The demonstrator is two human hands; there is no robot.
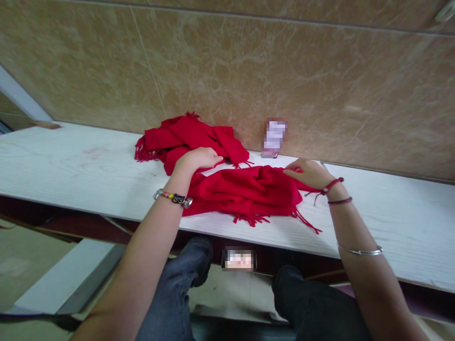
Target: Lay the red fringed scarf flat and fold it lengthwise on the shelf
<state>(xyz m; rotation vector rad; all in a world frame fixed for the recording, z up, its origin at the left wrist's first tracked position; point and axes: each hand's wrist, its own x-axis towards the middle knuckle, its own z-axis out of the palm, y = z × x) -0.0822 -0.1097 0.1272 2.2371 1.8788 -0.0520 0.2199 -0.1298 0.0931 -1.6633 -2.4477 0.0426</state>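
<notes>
A red scarf (pixel 245 192) with fringed ends lies crumpled on the white tabletop in front of me. Behind it and to the left is a second bunched heap of red fringed cloth (pixel 199 135); whether the two are joined I cannot tell. My left hand (pixel 201 159) is closed on red cloth between the heap and the front piece, its fingertips partly hidden. At the front piece's right end, my right hand (pixel 308 173) pinches the scarf's upper edge between thumb and fingers. Loose fringe strands hang toward the table's front edge.
A phone-like object with a blurred screen (pixel 274 137) leans on the marbled tile wall (pixel 284 71) behind the narrow white table (pixel 88 166). Below the front edge are my knees, a blurred rectangular item (pixel 238 260) and a pale beam (pixel 67 279) at left.
</notes>
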